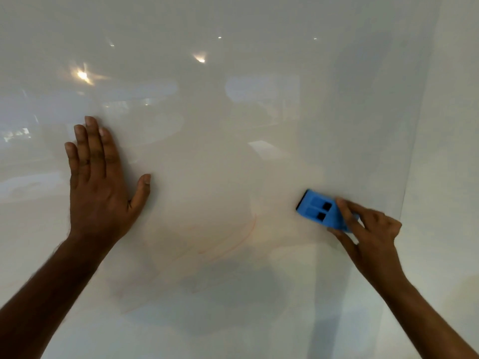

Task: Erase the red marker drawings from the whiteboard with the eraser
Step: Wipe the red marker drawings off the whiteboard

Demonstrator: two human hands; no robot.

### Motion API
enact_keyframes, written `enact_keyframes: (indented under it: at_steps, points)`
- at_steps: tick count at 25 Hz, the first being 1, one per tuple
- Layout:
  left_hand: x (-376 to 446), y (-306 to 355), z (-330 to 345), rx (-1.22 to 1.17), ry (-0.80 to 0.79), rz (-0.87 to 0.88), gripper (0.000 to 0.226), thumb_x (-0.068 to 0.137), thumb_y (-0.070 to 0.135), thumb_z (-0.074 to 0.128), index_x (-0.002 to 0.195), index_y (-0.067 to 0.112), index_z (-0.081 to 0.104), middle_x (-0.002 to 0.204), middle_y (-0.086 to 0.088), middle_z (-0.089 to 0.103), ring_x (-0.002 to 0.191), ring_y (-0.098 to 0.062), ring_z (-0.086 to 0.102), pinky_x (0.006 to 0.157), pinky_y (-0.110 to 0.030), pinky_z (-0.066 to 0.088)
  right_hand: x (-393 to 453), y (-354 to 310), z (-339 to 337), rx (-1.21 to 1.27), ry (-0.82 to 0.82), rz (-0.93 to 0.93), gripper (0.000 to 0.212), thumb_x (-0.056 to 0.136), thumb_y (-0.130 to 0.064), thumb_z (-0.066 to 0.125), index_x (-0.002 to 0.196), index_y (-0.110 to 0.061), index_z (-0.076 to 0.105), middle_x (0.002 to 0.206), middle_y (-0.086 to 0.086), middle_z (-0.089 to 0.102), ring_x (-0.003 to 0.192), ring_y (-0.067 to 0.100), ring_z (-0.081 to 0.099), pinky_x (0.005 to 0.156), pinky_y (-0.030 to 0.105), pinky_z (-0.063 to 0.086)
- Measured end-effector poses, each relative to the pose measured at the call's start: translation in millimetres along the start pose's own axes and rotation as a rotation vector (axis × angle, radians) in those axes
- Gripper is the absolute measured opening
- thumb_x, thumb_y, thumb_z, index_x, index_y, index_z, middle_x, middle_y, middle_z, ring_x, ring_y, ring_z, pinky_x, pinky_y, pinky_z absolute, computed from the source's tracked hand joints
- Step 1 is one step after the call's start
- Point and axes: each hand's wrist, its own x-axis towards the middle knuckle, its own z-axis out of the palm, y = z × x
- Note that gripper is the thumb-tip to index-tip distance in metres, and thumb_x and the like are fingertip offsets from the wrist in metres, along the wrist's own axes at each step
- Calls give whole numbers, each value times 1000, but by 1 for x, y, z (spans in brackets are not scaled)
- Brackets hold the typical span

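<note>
whiteboard (233,151): glossy pale surface filling nearly the whole view, with ceiling lights and dim room shapes reflected in its upper half; its right edge runs down past the right hand.
red marker drawings (241,237): only faint traces show, a thin reddish curved line and a pinkish smear low in the middle of the board, between the two hands.
eraser (320,211): blue block with two dark rectangular recesses on its back, pressed flat against the board at the lower right, near the board's right edge and to the right of the faint red line; slightly blurred.
right hand (370,231): fingers curled around the eraser's right end, with a fingertip over its top edge and the thumb under its lower edge.
left hand (101,187): laid flat on the board at the left, palm against the surface, fingers straight and close together pointing up, thumb spread out to the right, holding nothing.
forearms: both bare, reaching in from the bottom corners.
</note>
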Motion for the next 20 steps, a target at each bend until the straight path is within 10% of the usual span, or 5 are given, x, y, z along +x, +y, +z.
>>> enact_keyframes:
  at_steps: [4,12,20]
  points:
    - [0,3,-1,-5,-1,-3,89,113,49,40,168,-11,5,176,-36,4,166,-49,2,138,-55,-1,47,-42,-1,125,58,91,63,99,-45,63,157,-26,45,144,-1,54,113,26,53,95,45,31]
    - [-2,-2,-2,0,-24,26,90,113,49,41,169,-11,4,177,-34,2,167,-50,2,138,-58,2,-56,-50,24,-8,-212,-391,62,103,-37,57,160,-40,36,153,-6,55,123,22,56,92,48,36]
    - [-2,-2,0,-6,-17,26,89,113,49,40,169,-10,4,177,-34,3,167,-50,3,138,-55,1,38,-35,-7,72,-42,-92,61,100,-50,55,157,-36,39,144,-3,55,111,26,56,92,47,33]
